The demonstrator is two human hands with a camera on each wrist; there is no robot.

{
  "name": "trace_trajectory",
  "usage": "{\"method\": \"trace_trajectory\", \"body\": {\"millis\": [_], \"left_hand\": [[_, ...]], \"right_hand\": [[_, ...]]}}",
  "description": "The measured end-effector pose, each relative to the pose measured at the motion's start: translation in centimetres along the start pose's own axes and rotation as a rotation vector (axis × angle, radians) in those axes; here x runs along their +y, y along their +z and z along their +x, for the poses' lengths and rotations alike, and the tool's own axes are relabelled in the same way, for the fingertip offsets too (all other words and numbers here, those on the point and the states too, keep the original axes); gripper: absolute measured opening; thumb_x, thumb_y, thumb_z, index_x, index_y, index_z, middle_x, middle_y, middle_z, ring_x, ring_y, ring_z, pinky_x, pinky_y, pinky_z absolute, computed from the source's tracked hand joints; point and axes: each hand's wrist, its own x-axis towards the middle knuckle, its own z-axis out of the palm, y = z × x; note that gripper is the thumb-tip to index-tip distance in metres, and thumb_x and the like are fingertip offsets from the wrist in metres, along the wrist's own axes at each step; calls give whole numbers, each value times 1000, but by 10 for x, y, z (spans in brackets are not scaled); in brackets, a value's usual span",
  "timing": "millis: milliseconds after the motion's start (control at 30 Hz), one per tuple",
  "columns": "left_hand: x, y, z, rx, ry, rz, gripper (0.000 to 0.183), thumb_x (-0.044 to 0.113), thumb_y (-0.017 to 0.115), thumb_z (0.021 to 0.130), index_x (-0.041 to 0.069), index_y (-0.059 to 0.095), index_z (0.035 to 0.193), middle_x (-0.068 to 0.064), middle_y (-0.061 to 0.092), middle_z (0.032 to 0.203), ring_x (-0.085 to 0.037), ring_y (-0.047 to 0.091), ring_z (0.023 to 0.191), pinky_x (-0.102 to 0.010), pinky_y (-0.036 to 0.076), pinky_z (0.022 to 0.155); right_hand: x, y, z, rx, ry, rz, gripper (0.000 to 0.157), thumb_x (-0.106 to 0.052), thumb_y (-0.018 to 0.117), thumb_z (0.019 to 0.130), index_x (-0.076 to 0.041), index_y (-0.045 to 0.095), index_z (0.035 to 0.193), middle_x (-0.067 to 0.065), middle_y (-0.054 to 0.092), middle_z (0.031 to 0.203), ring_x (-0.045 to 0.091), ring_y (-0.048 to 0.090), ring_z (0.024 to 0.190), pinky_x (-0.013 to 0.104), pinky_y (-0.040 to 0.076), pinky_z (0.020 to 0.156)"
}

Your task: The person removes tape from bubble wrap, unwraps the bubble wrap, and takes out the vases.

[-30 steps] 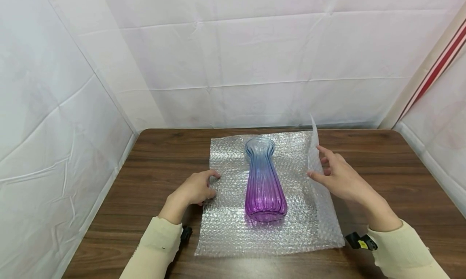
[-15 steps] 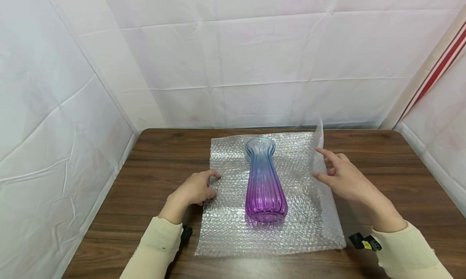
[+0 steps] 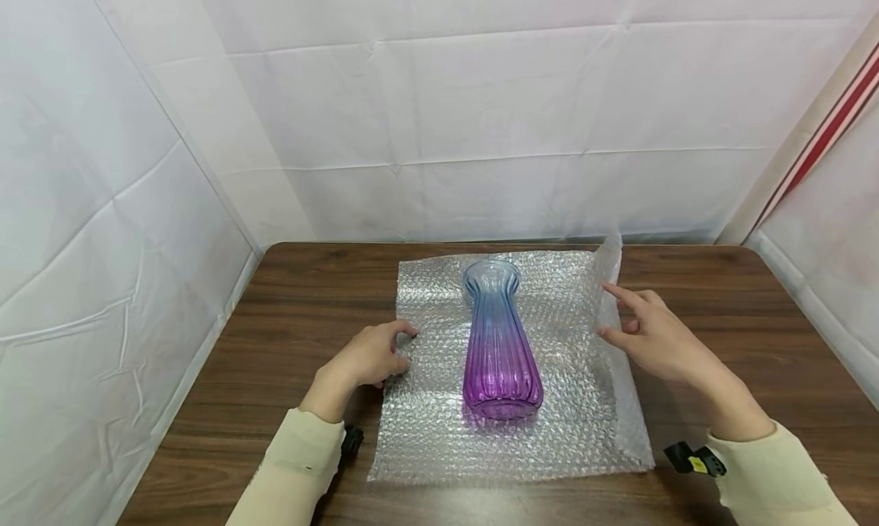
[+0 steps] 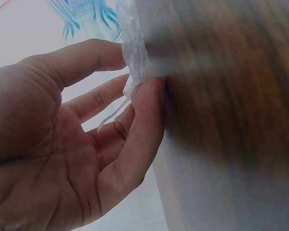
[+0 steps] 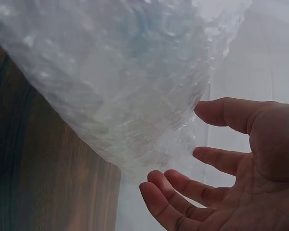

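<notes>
A ribbed glass vase, blue at the flared mouth and purple at the base, lies on its side on a sheet of bubble wrap. At the sheet's left edge is my left hand; in the left wrist view its thumb and fingers pinch the edge of the bubble wrap. My right hand is at the right edge, which stands raised and curls inward. Seen from the right wrist, its fingers are spread and loosely bent, with thumb and fingertips against the outer face of the bubble wrap.
The sheet lies on a dark wood-grain table. White cloth walls enclose its back and sides, with a red stripe at the right. Black wrist cameras show by both sleeves.
The raised right edge of the bubble wrap has leaned outward to the right and sunk a little. My right hand has drawn slightly right with it. Left hand and vase stay put.
</notes>
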Motion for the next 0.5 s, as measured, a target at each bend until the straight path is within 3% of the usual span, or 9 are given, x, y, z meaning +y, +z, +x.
{"method": "trace_trajectory", "body": {"millis": [100, 300, 500], "left_hand": [[0, 0, 0, -1, 2, 2, 53, 7, 73, 93, 17, 60, 144, -9, 59, 90, -19, 58, 53, -29, 52, 48], [-1, 0, 1, -2, 7, 8, 53, 8, 73, 93, 17, 60, 143, -9, 60, 89, -19, 57, 53, -28, 51, 46], [0, -1, 1, 1, 6, 1, 53, 7, 73, 93, 17, 60, 143, -9, 59, 90, -19, 57, 53, -29, 51, 46]], "right_hand": [[3, 1, 0, 9, -15, 17, 81, -36, 65, 103, -8, 23, 165, 31, 42, 139, 25, 56, 94, 39, 49, 77], [8, 2, -1, 7, -17, 50, 85, -34, 64, 103, -2, 15, 165, 35, 37, 149, 44, 63, 115, 48, 57, 84], [11, 2, -1, -3, 7, 41, 83, -36, 64, 103, -2, 19, 165, 35, 37, 148, 44, 60, 115, 46, 55, 81]]}}
